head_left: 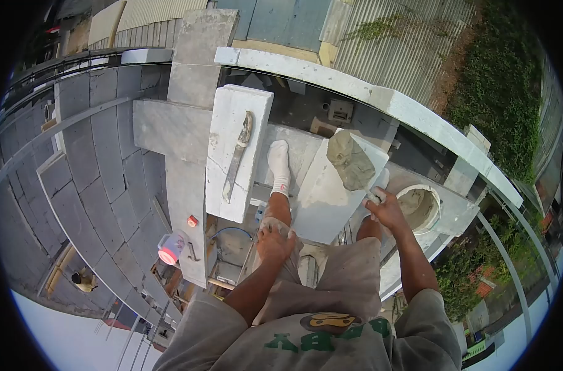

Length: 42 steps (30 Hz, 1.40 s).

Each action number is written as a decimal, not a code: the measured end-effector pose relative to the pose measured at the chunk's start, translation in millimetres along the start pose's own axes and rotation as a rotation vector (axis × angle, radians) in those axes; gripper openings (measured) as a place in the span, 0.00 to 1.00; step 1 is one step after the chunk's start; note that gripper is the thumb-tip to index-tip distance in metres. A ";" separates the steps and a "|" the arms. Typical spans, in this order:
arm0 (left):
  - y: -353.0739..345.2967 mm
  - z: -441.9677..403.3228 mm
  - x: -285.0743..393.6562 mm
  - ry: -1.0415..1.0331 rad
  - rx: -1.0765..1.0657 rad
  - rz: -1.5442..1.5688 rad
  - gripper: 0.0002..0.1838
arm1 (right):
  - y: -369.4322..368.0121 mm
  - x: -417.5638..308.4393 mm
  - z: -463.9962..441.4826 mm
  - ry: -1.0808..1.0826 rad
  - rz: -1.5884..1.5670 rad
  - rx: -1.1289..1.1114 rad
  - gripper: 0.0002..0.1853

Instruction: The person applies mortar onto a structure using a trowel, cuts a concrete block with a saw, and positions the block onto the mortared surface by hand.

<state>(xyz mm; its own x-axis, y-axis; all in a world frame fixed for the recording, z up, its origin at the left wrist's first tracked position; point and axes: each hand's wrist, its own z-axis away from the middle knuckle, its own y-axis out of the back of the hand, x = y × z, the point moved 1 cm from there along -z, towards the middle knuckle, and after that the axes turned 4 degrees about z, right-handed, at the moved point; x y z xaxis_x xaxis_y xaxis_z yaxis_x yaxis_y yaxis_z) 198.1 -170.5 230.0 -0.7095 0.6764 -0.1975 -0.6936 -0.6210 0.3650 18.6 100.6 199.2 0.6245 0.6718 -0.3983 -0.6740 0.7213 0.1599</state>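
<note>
My left hand (275, 242) rests on my left knee with its fingers spread, holding nothing. My right hand (385, 207) is closed beside the lower right corner of a pale board (322, 213); what its fingers hold is mostly hidden. A grey, wet-looking mortar mass (351, 161) covers the upper part of that board, just up and left of the right hand. A white bucket (438, 207) with grey mortar inside stands right of this hand. Left of my socked foot, a handsaw (237, 162) with a worn handle lies on white blocks (223, 201).
A jug with a red lid (168, 255), a small red object (192, 221) and a dark hooked tool (192, 251) are at left. A white block wall (318, 75) curves across the front. Dark gaps open beneath it. Another person (83, 281) is far below left.
</note>
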 end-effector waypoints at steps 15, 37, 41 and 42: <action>22.4 -17.7 -41.3 -0.065 -0.034 0.175 0.36 | -158.7 -125.1 -161.6 -0.040 -0.392 0.182 0.15; 17.7 -26.1 -53.9 -0.079 -0.068 0.256 0.37 | -99.0 -189.9 -258.8 0.368 0.957 0.700 0.18; 21.0 -25.3 -50.3 -0.070 -0.080 0.245 0.37 | -88.1 -177.7 -269.0 0.360 1.066 0.747 0.18; 22.9 -25.6 -49.3 -0.064 -0.088 0.231 0.37 | -87.1 -178.5 -260.1 0.364 1.049 0.742 0.19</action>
<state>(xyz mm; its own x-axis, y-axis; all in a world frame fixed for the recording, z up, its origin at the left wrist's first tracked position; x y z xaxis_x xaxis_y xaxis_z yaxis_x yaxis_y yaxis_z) 214.0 -228.2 224.9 -0.8432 0.5344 -0.0587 -0.5240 -0.7924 0.3122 -136.8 -126.0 21.4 -0.2719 0.9622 0.0169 -0.3220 -0.1075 0.9406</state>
